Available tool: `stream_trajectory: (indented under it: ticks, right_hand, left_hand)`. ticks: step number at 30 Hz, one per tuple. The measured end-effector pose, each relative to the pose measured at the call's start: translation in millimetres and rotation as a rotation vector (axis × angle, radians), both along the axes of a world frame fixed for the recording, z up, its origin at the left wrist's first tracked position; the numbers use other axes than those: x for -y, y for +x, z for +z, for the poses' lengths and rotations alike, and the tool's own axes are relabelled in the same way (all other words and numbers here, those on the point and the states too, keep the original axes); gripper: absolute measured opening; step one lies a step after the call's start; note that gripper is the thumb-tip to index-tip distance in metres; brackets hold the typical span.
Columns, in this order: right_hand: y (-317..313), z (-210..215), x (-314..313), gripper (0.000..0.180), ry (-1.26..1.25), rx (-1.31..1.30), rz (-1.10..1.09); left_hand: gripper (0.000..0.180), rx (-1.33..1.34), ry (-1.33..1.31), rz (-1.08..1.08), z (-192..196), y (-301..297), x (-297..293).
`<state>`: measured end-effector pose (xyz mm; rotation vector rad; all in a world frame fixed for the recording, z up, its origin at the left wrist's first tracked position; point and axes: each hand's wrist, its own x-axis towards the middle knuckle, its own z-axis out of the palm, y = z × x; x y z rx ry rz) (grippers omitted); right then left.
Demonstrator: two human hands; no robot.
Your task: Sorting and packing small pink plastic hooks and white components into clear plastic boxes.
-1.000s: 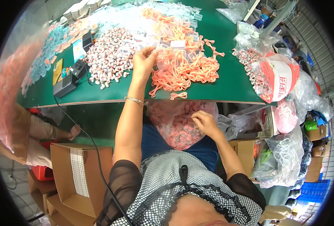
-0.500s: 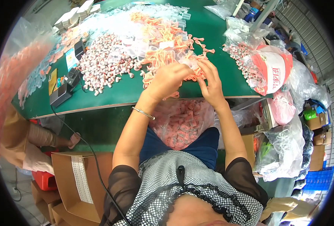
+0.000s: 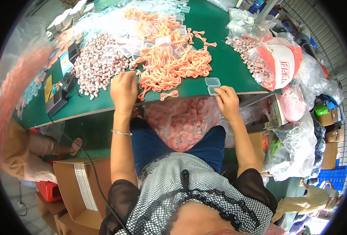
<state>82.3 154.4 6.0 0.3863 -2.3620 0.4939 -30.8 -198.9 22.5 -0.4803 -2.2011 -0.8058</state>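
My left hand is at the near right edge of a heap of small round pink-and-grey pieces. Its fingers are drawn together, and whatever is between them is hidden. At the table's front edge, my right hand pinches a small clear plastic case, its lid folded back. Between my hands spreads a pile of orange cord bundles. One loose cord bundle lies alone close to the edge.
More clear cases cover the far table. Black boxes with a cable stand at left. A red-and-white bag lies at right beside more round pieces. Below the edge sits a bag of pink pieces; a cardboard box stands lower left.
My hands, close together over the orange cords before, are now apart. The left has moved left to the round pieces; the right has come nearer the edge, where the opened case now shows.
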Motion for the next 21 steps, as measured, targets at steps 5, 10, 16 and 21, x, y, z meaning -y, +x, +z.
stream_trajectory:
  ticks: [5,10,16,21]
  right_hand:
    - [1.8,3.3,-11.0,0.029,0.075,0.064,-0.01]
    - [1.0,9.6,-15.1,0.03,0.049,0.102,-0.017]
    - [-1.4,15.1,-24.9,0.034,0.015,0.093,-0.056]
    - [-16.9,9.4,-45.0,0.019,-0.153,-0.026,-0.095]
  left_hand:
    - [0.023,0.085,-0.154,0.217,-13.2,-15.3,36.1]
    - [0.023,0.108,-0.224,0.293,-9.0,-17.9,31.2]
    - [0.015,0.245,-0.224,0.145,-12.8,-34.6,11.4]
    - [0.01,0.294,-0.169,0.025,-15.7,-25.4,23.6]
